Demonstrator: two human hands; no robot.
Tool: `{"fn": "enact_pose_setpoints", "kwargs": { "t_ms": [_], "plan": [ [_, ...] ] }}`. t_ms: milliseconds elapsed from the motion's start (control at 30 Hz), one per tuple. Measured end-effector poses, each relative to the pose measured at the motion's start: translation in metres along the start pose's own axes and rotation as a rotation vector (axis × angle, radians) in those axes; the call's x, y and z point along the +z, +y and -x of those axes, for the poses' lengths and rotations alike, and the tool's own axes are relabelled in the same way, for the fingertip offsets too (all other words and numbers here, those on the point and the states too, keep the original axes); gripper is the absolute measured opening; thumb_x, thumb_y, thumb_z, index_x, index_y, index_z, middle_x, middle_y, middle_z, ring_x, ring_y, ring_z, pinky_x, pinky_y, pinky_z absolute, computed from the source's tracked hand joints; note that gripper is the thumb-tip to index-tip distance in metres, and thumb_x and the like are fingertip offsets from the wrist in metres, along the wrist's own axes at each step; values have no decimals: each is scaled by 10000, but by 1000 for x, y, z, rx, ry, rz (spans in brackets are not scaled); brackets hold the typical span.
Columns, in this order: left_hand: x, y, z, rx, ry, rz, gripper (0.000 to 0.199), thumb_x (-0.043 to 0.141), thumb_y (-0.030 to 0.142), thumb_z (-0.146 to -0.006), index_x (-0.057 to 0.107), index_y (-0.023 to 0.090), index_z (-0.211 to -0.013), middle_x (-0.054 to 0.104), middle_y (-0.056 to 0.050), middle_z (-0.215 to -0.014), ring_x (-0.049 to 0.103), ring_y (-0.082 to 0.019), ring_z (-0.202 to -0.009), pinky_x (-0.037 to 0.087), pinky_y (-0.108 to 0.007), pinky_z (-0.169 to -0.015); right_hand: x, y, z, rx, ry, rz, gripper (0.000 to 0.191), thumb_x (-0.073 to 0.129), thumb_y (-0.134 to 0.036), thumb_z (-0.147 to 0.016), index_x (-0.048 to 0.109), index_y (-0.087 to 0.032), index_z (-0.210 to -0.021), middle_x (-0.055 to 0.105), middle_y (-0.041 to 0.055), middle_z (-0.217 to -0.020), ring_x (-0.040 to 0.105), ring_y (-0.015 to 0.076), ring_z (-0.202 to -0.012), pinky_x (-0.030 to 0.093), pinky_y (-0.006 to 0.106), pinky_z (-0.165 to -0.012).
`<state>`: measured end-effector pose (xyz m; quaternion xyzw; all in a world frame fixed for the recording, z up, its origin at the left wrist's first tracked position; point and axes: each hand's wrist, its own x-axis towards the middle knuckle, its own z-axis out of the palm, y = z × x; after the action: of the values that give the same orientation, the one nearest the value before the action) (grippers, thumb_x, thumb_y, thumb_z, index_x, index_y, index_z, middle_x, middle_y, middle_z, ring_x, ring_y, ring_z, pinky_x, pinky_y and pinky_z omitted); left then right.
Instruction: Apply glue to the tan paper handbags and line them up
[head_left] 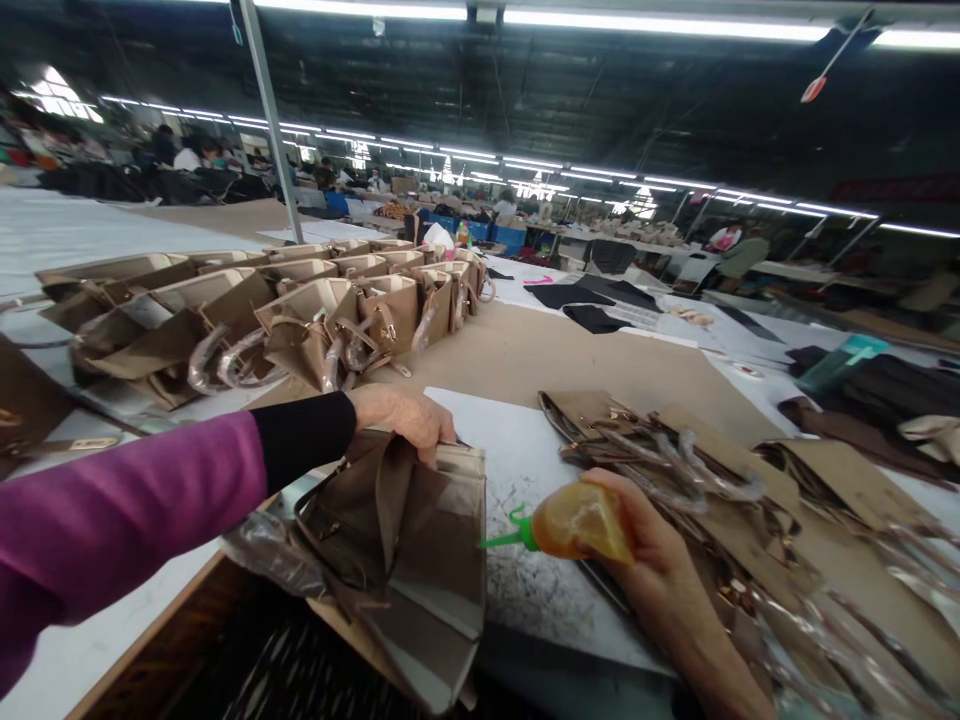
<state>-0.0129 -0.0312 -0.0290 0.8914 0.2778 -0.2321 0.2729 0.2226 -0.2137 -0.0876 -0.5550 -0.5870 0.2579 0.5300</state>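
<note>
My left hand (409,415) grips the upper edge of a brown handbag (435,520), which is tilted at the table's front edge. Its side panel faces right, and clear plastic wraps its handle (274,550). In my right hand (637,540) is a soft squeeze bottle (581,522) of amber liquid, my fingers wrapped round it. The bottle's green nozzle (510,538) points left, its tip at or very close to the bag's right edge; I cannot tell whether they touch. My left fingertips are partly hidden by the bag's edge.
Rows of standing brown handbags (315,310) fill the table's left side. Flat-lying bags (697,480) with plastic-wrapped handles are piled at the right. Black fabric pieces (592,295) lie farther back. A metal post (274,120) rises behind the bags, and people work in the background.
</note>
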Motion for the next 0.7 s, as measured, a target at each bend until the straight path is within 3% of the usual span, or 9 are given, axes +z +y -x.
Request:
{"fn": "enact_pose_setpoints", "kwargs": {
  "t_ms": [167, 367, 600, 700],
  "plan": [
    [-1, 2, 1, -65, -68, 19, 271, 633, 218, -650, 734, 174, -898, 633, 29, -654, 488, -134, -579, 365, -225, -526, -1, 8, 11, 20, -50, 24, 357, 712, -246, -704, 669, -297, -1055, 698, 23, -979, 651, 255, -805, 543, 342, -688],
    [1, 0, 1, -64, -25, 16, 279, 643, 215, -647, 729, 177, -910, 661, 27, -763, 512, -129, -671, 365, -184, -557, 2, 21, 24, 39, -99, -7, 368, 695, -218, -736, 642, -309, -1089, 695, 2, -941, 646, 216, -745, 527, 285, -635],
    [3, -2, -3, -12, -39, 9, 204, 610, 167, -644, 727, 152, -811, 592, 44, -594, 460, -109, -587, 320, -178, -500, 3, 22, 35, 102, -146, -28, 377, 682, -173, -731, 645, -321, -1076, 707, -19, -964, 658, 193, -769, 518, 237, -638],
    [6, -5, -4, -3, 24, 30, 197, 622, 161, -616, 728, 145, -781, 602, 41, -587, 466, -110, -570, 323, -190, -514, 3, 24, 40, 125, -134, -24, 358, 690, -174, -713, 664, -307, -1044, 709, -14, -987, 663, 203, -808, 524, 252, -697]
  ]
}}
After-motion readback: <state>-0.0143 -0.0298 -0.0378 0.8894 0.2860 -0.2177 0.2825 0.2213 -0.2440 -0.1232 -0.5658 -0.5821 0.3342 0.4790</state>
